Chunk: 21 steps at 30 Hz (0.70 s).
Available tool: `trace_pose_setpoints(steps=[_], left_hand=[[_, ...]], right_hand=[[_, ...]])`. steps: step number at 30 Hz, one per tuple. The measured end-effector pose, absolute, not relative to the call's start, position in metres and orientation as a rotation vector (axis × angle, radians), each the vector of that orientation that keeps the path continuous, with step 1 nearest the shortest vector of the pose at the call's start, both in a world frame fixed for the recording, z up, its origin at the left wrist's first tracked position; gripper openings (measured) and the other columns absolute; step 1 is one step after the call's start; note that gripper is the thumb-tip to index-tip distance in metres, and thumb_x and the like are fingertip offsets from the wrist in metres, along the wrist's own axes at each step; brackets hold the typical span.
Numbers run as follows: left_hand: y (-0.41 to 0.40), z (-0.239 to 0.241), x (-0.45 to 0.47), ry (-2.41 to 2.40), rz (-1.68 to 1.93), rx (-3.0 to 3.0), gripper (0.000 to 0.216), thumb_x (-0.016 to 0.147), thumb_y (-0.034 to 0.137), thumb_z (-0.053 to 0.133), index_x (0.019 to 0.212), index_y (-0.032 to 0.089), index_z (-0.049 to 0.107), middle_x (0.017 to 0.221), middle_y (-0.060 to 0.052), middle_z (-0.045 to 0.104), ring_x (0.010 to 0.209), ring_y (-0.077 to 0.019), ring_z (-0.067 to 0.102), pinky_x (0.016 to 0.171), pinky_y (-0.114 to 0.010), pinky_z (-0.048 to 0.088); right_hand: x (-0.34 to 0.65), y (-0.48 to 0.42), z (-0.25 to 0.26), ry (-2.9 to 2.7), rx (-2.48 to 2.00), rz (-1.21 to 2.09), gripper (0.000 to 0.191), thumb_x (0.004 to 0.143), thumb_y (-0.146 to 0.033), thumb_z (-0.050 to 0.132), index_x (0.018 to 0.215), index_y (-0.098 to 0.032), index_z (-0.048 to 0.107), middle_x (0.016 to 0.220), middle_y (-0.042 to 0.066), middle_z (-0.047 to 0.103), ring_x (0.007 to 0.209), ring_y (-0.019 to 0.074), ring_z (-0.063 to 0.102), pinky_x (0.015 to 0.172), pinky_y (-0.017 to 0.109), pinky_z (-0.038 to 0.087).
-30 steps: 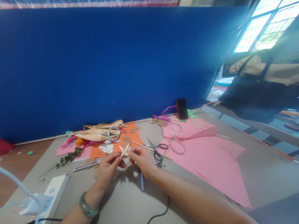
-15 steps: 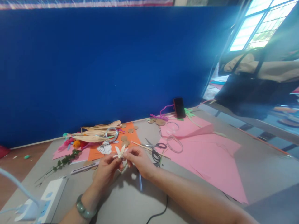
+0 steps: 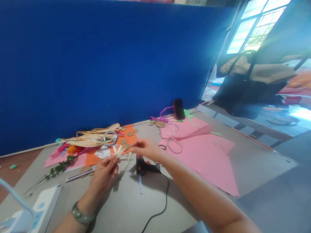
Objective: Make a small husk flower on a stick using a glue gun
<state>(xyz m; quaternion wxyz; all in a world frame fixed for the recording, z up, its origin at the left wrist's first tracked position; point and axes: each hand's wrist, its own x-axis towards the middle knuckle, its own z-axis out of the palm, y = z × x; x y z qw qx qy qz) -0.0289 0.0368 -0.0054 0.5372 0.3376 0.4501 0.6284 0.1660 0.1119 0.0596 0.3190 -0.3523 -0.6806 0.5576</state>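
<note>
My left hand (image 3: 105, 170) pinches a small cream-coloured flower (image 3: 118, 151) with pointed petals. A thin green stem (image 3: 128, 161) slants down beside it. My right hand (image 3: 145, 149) is just right of the flower, apart from it, over the wood slices. Its thumb and forefinger are brought together; whether something tiny is between them I cannot make out. Below my right hand, a black glue gun (image 3: 147, 167) lies on the table, with a pale stick (image 3: 140, 185) under it. My right hand and forearm partly cover the scissors (image 3: 162, 147).
Corn-husk-like strips (image 3: 89, 140), orange paper (image 3: 91, 159) and wood slices (image 3: 130, 133) lie at the back left. A leafy sprig (image 3: 57, 166), a cutter knife (image 3: 79, 175) and a power strip (image 3: 47, 207) are nearer. Pink paper (image 3: 201, 155) and a phone (image 3: 179, 109) are right. A black cord (image 3: 166, 194) runs forward.
My right hand has let go of the flower and moved up and right, uncovering the glue gun. My left hand still holds the flower. The whole view has shifted slightly.
</note>
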Motion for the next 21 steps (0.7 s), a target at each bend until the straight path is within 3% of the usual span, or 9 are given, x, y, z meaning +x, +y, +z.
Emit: trace_pose_setpoints(steps=[4, 7, 12, 15, 21], left_hand=[[0.037, -0.006, -0.03, 1.076, 1.51, 0.786, 0.024, 0.066, 0.034, 0.082, 0.074, 0.015, 0.071, 0.072, -0.001, 0.068, 0.041, -0.0022, 0.043, 0.036, -0.013, 0.03], [0.037, -0.004, -0.031, 1.061, 1.525, 0.791, 0.024, 0.065, 0.033, 0.082, 0.074, 0.014, 0.071, 0.071, -0.001, 0.067, 0.041, -0.0013, 0.042, 0.037, -0.013, 0.03], [0.038, -0.005, -0.031, 1.066, 1.528, 0.792, 0.025, 0.065, 0.034, 0.082, 0.074, 0.013, 0.07, 0.072, -0.001, 0.068, 0.04, -0.0006, 0.041, 0.035, -0.012, 0.027], [0.039, -0.003, -0.03, 1.077, 1.535, 0.774, 0.028, 0.063, 0.035, 0.082, 0.073, 0.013, 0.069, 0.069, 0.0, 0.067, 0.038, -0.0006, 0.04, 0.035, -0.012, 0.025], [0.04, 0.002, -0.029, 1.063, 1.585, 0.729, 0.03, 0.061, 0.035, 0.083, 0.072, 0.013, 0.066, 0.067, 0.0, 0.067, 0.038, -0.0015, 0.041, 0.034, -0.012, 0.025]], right_hand=[[0.2, 0.119, 0.089, -2.209, -1.379, 0.701, 0.005, 0.074, -0.02, 0.065, 0.072, -0.017, 0.069, 0.075, 0.006, 0.069, 0.066, 0.0158, 0.059, 0.061, 0.026, 0.04], [0.216, 0.118, 0.095, -2.446, -1.654, 0.383, 0.007, 0.071, -0.014, 0.064, 0.067, -0.017, 0.069, 0.069, 0.008, 0.068, 0.066, 0.0196, 0.061, 0.061, 0.028, 0.037], [0.218, 0.113, 0.077, -2.606, -1.645, 0.401, 0.003, 0.068, -0.02, 0.069, 0.066, -0.018, 0.07, 0.067, 0.007, 0.068, 0.063, 0.0195, 0.062, 0.054, 0.026, 0.034], [0.21, 0.104, 0.061, -2.795, -1.424, 0.563, 0.015, 0.062, -0.032, 0.075, 0.069, -0.02, 0.069, 0.068, 0.004, 0.069, 0.063, 0.0196, 0.063, 0.053, 0.025, 0.035], [0.193, 0.084, 0.039, -2.93, -1.273, 0.236, 0.033, 0.065, -0.02, 0.068, 0.096, -0.013, 0.063, 0.092, 0.014, 0.069, 0.09, 0.0296, 0.064, 0.075, 0.034, 0.041]])
